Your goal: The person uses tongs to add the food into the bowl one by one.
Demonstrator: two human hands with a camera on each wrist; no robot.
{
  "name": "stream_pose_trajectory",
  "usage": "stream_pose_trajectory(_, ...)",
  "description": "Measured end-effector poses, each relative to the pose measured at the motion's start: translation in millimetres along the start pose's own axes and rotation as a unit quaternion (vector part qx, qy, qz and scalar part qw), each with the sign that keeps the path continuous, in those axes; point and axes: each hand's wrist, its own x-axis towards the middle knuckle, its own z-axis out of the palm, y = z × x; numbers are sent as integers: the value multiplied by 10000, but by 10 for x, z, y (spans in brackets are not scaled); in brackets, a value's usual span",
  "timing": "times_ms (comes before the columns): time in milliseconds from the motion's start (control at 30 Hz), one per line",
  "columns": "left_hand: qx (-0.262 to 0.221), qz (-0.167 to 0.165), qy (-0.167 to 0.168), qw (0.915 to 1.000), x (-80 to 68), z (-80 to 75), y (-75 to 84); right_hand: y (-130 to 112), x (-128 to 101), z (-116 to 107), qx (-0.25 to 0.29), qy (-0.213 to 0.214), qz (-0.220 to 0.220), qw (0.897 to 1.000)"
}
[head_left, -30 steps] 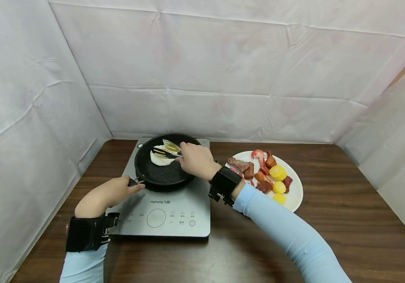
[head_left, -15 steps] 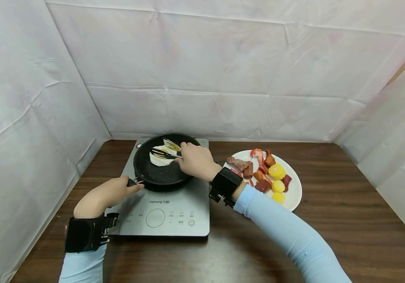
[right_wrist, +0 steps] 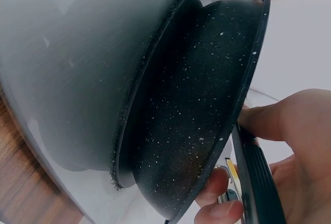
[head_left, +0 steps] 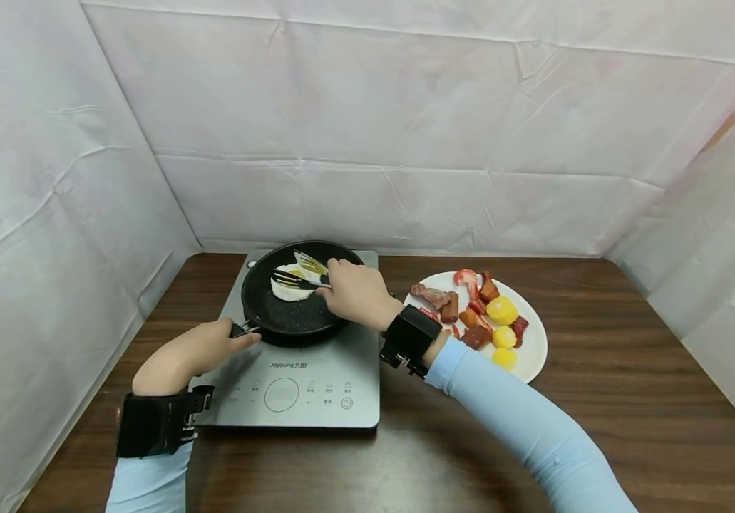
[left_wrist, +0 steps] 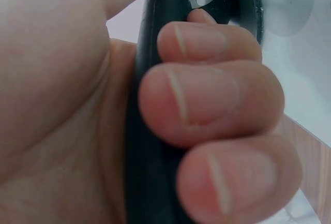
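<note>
Far L: white cloth wall (head_left: 53, 235). Nr it, pale-blue L sleeve (head_left: 149, 481) w/ a blk wrist unit (head_left: 151, 426). L grip (head_left: 208, 348) = bare hand, clenched rd the blk pan handle (head_left: 237, 330). L wrist view, close up: 3 fingers (left_wrist: 217, 97) curled over one side, palm & thumb base on the other, handle running btwn; no real gap left in the hold.

Next R: silver cooktop (head_left: 341, 356) w/ round dial (head_left: 281, 395) on front panel. Blk speckled pan (head_left: 280, 317) sits on it, toward the back. Fried egg (head_left: 290, 293), white w/ yellow yolk, lies in pan, L of ctr. Tongs (head_left: 308, 283) reach in from R, heads over the egg & splayed apart: blk slotted one in front, yellowish see-through one behind. Can't tell if either head touches egg.

R grip (head_left: 361, 291) is over pan's R side, grasping the tongs. R wrist view: thumb on the blk ribbed arm nr pan rim, fingertips (right_wrist: 221, 211) bent in on the opp. side; hold only part-closed, tongs arms btwn. R wrist has another blk unit (head_left: 410, 331), then R sleeve (head_left: 521, 434), same blue.

R of cooktop, well apart from pan: white oval plate (head_left: 535, 353) on brown wood counter (head_left: 598, 399), w/ meat pcs (head_left: 431, 296), red-&-white strips & yellow rounds (head_left: 502, 311).
</note>
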Motion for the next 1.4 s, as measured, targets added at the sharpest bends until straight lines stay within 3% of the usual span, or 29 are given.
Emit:
stream_pose_trajectory(200,-52,10,16,10000,1,3,5,-1,-60,-22,-17,12,40,10000)
stream_pose_trajectory(467,-18,15,-7,10000,-1,-23,-13,13,-231,-111,371,-12,107,9993)
stream_pose_trajectory(700,2,54,-18,10000,0,-32,-28,115,-415,-217,334,260,325,9986)
stream_pose_trajectory(1033,12,59,-75,10000,-11,-33,-43,549,-880,-306,398,554,808,9944)
stream_pose_trajectory(1400,55,45,-47,10000,-42,-33,-79,1134,-1409,-385,495,512,1697,9829)
